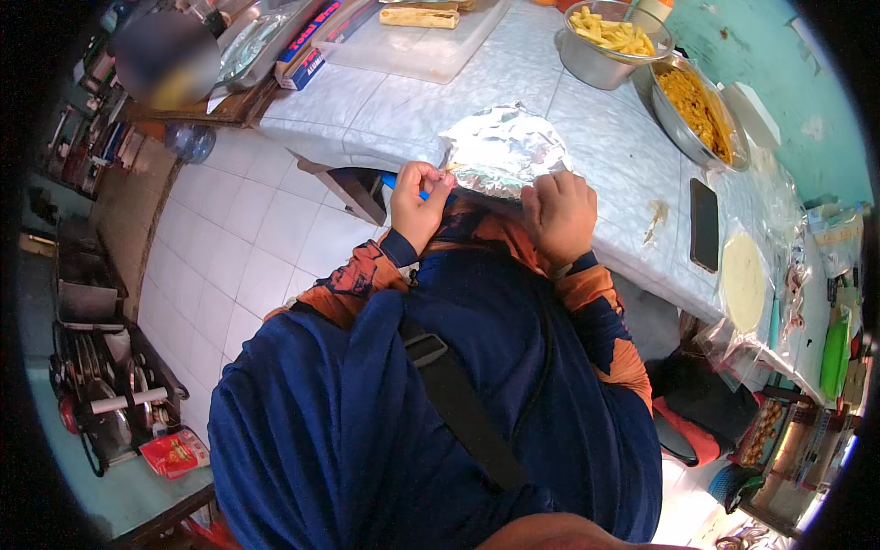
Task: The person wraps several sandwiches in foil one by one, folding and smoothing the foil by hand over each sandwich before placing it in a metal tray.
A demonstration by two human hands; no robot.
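A crumpled sheet of aluminium foil [509,148] lies at the near edge of the table, bright with glare. At its left corner, the thumb and fingertips of my left hand [418,210] pinch the foil's edge. A small brownish spot shows on the foil beside those fingertips. My right hand [564,216] is curled over the sheet's near right edge, its back towards me and its fingertips hidden. Beyond the foil, a rolled flatbread wrap [419,18] rests in a clear plastic tray [440,72].
French fries [608,33] fill a strainer over a metal pot [595,72]. A metal bowl [670,141] holds orange-brown filling. A phone [704,225] and a flatbread round [742,280] on plastic lie at right. Foil boxes [299,72] stand at left. A blurred round patch covers the upper left.
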